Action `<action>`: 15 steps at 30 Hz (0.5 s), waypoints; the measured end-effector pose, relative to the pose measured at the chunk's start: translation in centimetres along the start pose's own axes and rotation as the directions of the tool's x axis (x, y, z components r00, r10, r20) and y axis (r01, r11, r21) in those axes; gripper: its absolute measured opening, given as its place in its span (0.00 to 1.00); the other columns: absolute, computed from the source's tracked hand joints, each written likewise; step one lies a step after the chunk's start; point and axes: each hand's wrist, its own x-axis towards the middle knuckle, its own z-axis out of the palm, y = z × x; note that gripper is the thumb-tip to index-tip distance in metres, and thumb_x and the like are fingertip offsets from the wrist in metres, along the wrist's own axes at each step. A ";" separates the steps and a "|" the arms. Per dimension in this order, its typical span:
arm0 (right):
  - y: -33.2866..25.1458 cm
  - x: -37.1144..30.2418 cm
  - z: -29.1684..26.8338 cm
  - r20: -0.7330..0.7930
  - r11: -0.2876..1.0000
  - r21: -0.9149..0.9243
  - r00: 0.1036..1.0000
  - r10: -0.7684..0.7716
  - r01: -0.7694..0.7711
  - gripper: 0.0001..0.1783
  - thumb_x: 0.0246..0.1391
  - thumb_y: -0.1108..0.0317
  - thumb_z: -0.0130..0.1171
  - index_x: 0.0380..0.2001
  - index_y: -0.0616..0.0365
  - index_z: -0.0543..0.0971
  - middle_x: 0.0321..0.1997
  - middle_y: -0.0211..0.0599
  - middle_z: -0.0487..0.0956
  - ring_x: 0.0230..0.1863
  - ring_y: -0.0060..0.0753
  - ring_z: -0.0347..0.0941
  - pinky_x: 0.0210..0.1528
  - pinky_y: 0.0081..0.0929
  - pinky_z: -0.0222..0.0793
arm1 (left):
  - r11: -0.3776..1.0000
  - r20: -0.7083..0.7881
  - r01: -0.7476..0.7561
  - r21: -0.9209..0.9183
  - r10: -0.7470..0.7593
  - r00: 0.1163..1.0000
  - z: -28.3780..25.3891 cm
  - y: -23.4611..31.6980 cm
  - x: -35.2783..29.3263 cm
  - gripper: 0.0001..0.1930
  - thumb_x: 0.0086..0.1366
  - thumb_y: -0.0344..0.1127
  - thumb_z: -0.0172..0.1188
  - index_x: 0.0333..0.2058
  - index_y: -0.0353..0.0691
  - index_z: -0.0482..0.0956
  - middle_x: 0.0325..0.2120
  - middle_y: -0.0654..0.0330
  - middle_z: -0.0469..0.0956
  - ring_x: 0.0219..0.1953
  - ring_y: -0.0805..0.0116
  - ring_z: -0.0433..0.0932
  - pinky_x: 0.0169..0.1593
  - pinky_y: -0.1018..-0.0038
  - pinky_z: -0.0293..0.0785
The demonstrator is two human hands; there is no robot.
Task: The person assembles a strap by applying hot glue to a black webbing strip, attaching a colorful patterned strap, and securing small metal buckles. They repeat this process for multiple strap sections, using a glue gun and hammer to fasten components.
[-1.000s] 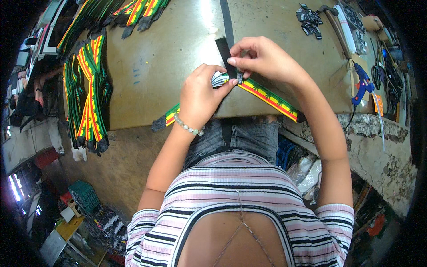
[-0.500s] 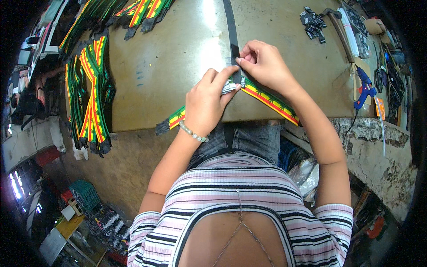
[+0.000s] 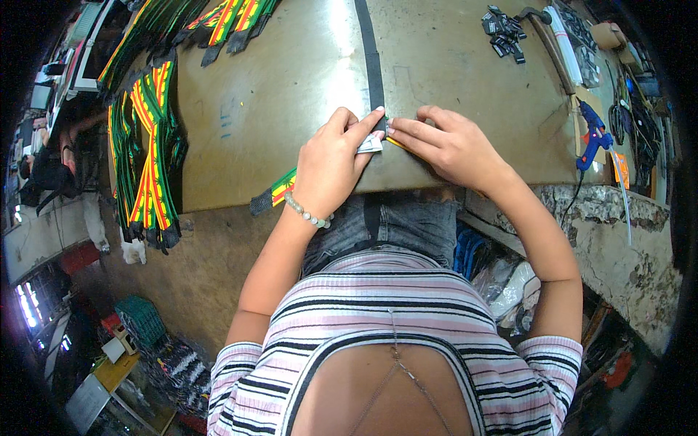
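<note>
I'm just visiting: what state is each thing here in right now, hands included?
Left hand: closed on white slips
White slips: bunched together
Right hand: fingers together, on the striped strap
Striped strap: partly hidden by both hands
Black band: laid out flat
Strap pile: stacked, unheld
Small black pieces: loosely heaped
Blue glue gun: unheld

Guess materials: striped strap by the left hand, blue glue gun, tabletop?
Striped strap: probably matte woven fabric; flat, tape-like, no shine. Blue glue gun: likely hard plastic, by its smooth moulded shape. Tabletop: glossy, shows glare; metal or coated board, can't tell.
</note>
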 end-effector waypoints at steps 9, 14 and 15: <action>-0.1 -0.3 0.2 -0.030 0.999 -0.018 0.998 -0.050 0.049 0.18 0.50 0.66 0.56 0.44 0.58 0.80 0.49 0.28 0.78 0.44 0.30 0.73 0.41 0.27 0.73 | 0.999 0.025 0.019 0.039 -0.020 0.999 -0.1 0.3 -0.1 0.22 0.61 0.37 0.64 0.55 0.52 0.79 0.33 0.56 0.73 0.34 0.55 0.77 0.38 0.63 0.75; 9.5 -2.6 -1.7 -0.206 0.917 -0.001 0.898 0.390 -0.399 0.17 0.50 0.72 0.58 0.45 0.61 0.79 0.44 0.49 0.80 0.46 0.49 0.75 0.50 0.40 0.71 | 0.996 0.095 0.033 0.087 -0.041 0.995 -0.6 1.4 0.6 0.24 0.60 0.35 0.63 0.57 0.50 0.75 0.34 0.53 0.73 0.35 0.52 0.77 0.39 0.62 0.75; 13.7 -3.8 -1.8 -0.430 0.844 -0.097 0.787 0.443 -0.528 0.17 0.54 0.67 0.54 0.45 0.65 0.79 0.45 0.54 0.80 0.48 0.54 0.75 0.53 0.44 0.70 | 0.991 0.142 0.077 0.114 -0.093 0.985 -0.9 1.5 0.8 0.24 0.60 0.34 0.63 0.57 0.49 0.75 0.34 0.53 0.73 0.35 0.51 0.77 0.40 0.61 0.74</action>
